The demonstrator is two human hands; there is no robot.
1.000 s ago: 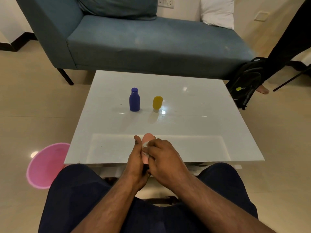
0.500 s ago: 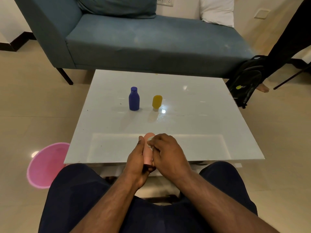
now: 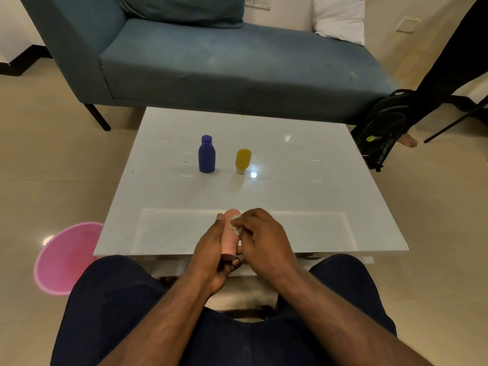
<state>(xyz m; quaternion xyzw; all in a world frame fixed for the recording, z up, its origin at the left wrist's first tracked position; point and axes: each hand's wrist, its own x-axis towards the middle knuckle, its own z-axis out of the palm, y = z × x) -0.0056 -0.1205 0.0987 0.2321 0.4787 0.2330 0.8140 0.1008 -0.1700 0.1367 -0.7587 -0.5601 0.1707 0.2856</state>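
Observation:
A pink bottle (image 3: 229, 239) is held over the near edge of the white table (image 3: 303, 180). My left hand (image 3: 211, 252) grips its body from the left, fingers curled under it. My right hand (image 3: 260, 239) pinches a small white piece (image 3: 235, 229) against the bottle's side; I cannot tell if it is a label or a wipe. Farther back on the table stand a dark blue bottle (image 3: 206, 154) upright and a yellow bottle (image 3: 242, 160) standing on its cap.
A pink bucket (image 3: 63, 257) sits on the floor at the table's left. A blue-grey sofa (image 3: 211, 62) stands behind the table. A black backpack (image 3: 380, 128) and another person's leg (image 3: 449, 75) are at the right.
More of the pink bottle shows between my hands than before. My right hand's fingertips have shifted along its side with the white piece. The bottles on the table have not moved.

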